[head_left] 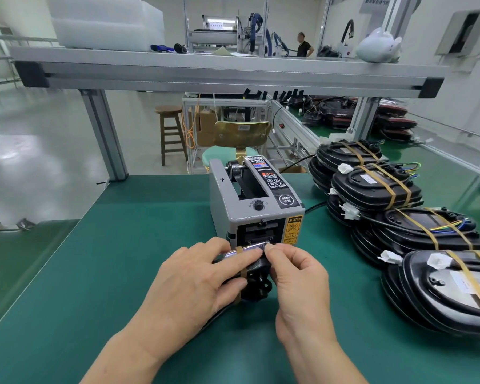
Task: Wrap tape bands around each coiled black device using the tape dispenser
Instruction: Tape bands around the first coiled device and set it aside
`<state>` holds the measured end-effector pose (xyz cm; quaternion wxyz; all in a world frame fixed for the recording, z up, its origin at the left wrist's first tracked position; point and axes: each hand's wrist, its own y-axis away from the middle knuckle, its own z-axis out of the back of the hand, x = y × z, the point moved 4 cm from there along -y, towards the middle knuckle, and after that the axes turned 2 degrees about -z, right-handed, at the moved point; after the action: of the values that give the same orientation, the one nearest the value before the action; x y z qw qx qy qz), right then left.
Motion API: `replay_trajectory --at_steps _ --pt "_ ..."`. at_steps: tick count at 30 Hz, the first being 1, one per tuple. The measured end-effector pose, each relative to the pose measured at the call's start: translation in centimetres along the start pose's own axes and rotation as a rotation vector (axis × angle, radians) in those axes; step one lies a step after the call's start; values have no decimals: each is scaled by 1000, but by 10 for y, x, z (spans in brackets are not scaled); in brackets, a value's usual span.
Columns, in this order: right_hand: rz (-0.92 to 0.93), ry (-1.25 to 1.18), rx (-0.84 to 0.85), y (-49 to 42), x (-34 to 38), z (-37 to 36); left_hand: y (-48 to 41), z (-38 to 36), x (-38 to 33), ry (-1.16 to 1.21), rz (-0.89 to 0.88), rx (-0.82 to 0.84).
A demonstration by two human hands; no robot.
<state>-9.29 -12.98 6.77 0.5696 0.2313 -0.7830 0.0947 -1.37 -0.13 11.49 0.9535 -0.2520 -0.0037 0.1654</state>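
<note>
The black device [257, 284] is clasped by the left grip [197, 281] at the tape dispenser [257, 200], so fresh tape [267, 246] is pinched directly by the right grip [297, 275].

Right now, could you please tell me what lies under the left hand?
A black device with a tan tape band, on the green mat; the left hand covers most of it, hiding the rest.

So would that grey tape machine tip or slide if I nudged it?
Probably not tip: the tape dispenser is boxy and sits flat on the green mat. Its solid-looking housing suggests it is fairly heavy, so it would likely resist sliding.
</note>
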Motion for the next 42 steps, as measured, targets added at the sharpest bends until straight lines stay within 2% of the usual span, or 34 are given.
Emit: replay_trajectory --at_steps 9,11,17,21,24,26,28,31,35,38,42 --pt "161 129 -82 0 4 5 0 1 -2 30 21 7" --pt "163 123 -65 -5 3 5 1 1 -3 36 17 14" --pt "266 329 80 -17 4 -3 3 2 0 70 24 10" --pt "238 242 56 -27 1 0 4 2 2 123 58 17" --pt "172 261 120 -21 -5 -3 6 0 8 169 126 21" --pt "161 307 135 -19 -8 -5 8 -6 15 176 182 81" --pt "229 364 124 -20 -6 -6 12 -10 20 109 203 138" --pt "273 410 144 -22 -1 -8 15 -9 28 83 267 126" --pt "179 315 230 -26 1 -4 14 -13 40 258 315 134" --pt "69 263 423 -22 -5 5 13 -10 53 452 362 134" --pt "59 469 664 -8 -20 11 7 -1 66 698 406 198"
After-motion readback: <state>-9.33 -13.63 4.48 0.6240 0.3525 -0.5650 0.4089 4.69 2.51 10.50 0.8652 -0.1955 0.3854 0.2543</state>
